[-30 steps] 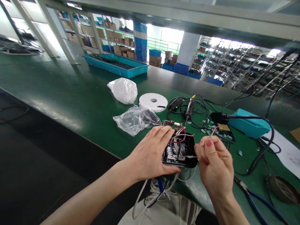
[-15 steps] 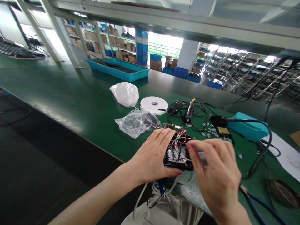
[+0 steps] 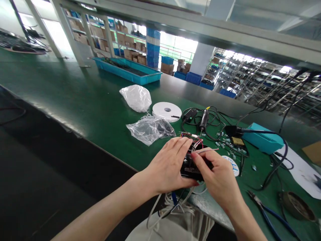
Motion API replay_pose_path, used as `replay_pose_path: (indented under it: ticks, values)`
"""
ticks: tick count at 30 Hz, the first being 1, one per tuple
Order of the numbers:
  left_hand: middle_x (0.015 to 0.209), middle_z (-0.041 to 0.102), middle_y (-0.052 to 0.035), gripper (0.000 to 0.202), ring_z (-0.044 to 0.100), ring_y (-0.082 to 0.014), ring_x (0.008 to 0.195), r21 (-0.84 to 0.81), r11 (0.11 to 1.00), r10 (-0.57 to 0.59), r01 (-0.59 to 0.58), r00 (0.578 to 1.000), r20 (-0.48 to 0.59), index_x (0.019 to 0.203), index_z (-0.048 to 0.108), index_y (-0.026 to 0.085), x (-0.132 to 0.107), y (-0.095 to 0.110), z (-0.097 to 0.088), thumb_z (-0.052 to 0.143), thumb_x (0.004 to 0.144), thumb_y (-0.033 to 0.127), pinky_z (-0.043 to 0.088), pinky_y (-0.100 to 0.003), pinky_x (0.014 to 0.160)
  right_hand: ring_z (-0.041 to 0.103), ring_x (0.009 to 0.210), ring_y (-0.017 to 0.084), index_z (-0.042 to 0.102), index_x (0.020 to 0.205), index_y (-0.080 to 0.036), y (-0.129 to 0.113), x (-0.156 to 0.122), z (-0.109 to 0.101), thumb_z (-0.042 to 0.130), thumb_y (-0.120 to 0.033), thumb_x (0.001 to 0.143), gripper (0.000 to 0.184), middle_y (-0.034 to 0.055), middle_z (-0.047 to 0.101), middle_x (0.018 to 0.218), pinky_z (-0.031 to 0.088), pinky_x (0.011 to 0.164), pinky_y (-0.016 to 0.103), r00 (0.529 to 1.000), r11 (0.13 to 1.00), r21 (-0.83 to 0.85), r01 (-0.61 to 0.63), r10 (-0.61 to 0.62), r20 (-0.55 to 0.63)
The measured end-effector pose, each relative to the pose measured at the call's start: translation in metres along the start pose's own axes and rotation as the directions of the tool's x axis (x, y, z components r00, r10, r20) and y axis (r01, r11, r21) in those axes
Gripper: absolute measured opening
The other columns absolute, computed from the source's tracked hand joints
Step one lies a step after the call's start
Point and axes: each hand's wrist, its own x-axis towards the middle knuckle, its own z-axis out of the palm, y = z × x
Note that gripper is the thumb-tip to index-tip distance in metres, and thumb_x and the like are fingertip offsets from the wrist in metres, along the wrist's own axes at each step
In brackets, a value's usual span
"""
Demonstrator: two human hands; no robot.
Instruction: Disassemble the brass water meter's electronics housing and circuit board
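My left hand (image 3: 169, 164) grips the left side of a black housing (image 3: 192, 174), thumb along its near edge and fingers over its far edge. Thin wires (image 3: 199, 143), red, white and grey, come out of the housing's far end. With thumb and fingertips pinched, my right hand (image 3: 217, 170) holds a grey wire (image 3: 212, 149) over the housing; its loose end points right. My fingers hide much of the housing's inside. Pale cables (image 3: 184, 201) hang below the housing towards my lap.
Beyond my hands lie plastic bags (image 3: 150, 129), a white tape reel (image 3: 167, 111) and a black electric screwdriver (image 3: 204, 119). To the right are small metal pieces (image 3: 227, 144), a teal soldering stand (image 3: 263, 137), blue-handled pliers (image 3: 269, 212) and a round dish (image 3: 298, 206). A blue tray (image 3: 127, 70) stands farther back.
My right hand has moved left and inward over the housing, now covering more of its inside. A round white label on the bench has come into view behind it.
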Motion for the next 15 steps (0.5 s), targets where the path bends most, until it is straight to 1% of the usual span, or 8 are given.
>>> replay_pose_path:
  ticks: [3, 5, 9, 11, 15]
  values:
    - [0.133, 0.043, -0.0161, 0.097, 0.035, -0.0297, 0.126, 0.011, 1.000, -0.016, 0.016, 1.000, 0.019, 0.132, 0.034, 0.009, 0.0014, 0.0022, -0.0019, 0.073, 0.059, 0.059, 0.028, -0.045, 0.110, 0.058, 0.074, 0.013, 0.061, 0.083, -0.020, 0.0034, -0.0053, -0.0009, 0.047, -0.040, 0.090, 0.026, 0.0007, 0.064, 0.082, 0.043, 0.069, 0.025, 0.998, 0.984, 0.173, -0.033, 0.022, 0.065]
    - [0.130, 0.046, -0.0154, 0.096, 0.038, -0.0303, 0.122, 0.022, 0.999, -0.040, 0.039, 0.999, 0.026, 0.129, 0.037, 0.009, 0.0033, 0.0044, -0.0022, 0.072, 0.058, 0.064, 0.028, -0.045, 0.109, 0.055, 0.069, 0.011, 0.057, 0.080, -0.019, 0.0035, -0.0059, 0.0008, 0.042, -0.041, 0.092, 0.030, -0.0006, 0.061, 0.075, 0.042, 0.067, 0.024, 0.994, 0.968, 0.246, -0.044, 0.018, 0.108]
    - [0.123, 0.049, -0.0138, 0.081, 0.042, -0.0295, 0.116, 0.052, 0.996, -0.067, 0.066, 0.998, 0.017, 0.123, 0.044, 0.009, 0.0071, 0.0070, -0.0003, 0.070, 0.062, 0.056, 0.031, -0.043, 0.107, 0.042, 0.055, 0.007, 0.049, 0.071, -0.018, 0.0027, -0.0045, 0.0053, 0.040, -0.043, 0.093, 0.034, -0.0046, 0.046, 0.059, 0.034, 0.054, 0.022, 0.992, 0.951, 0.305, -0.056, 0.018, 0.125]
    - [0.123, 0.049, -0.0142, 0.077, 0.041, -0.0296, 0.116, 0.056, 0.996, -0.067, 0.066, 0.998, 0.016, 0.122, 0.045, 0.008, 0.0078, 0.0069, 0.0009, 0.068, 0.064, 0.053, 0.031, -0.043, 0.106, 0.036, 0.052, 0.007, 0.048, 0.071, -0.018, 0.0036, -0.0046, 0.0069, 0.042, -0.043, 0.092, 0.034, -0.0055, 0.040, 0.056, 0.029, 0.049, 0.022, 0.991, 0.940, 0.334, -0.077, 0.036, 0.127]
    - [0.123, 0.049, -0.0147, 0.076, 0.041, -0.0304, 0.117, 0.052, 0.997, -0.064, 0.063, 0.998, 0.021, 0.123, 0.044, 0.009, 0.0072, 0.0056, 0.0027, 0.066, 0.065, 0.053, 0.031, -0.044, 0.107, 0.032, 0.051, 0.007, 0.049, 0.071, -0.018, 0.0064, -0.0075, 0.0078, 0.044, -0.043, 0.091, 0.033, -0.0053, 0.038, 0.057, 0.025, 0.047, 0.023, 0.991, 0.915, 0.390, -0.104, 0.063, 0.118]
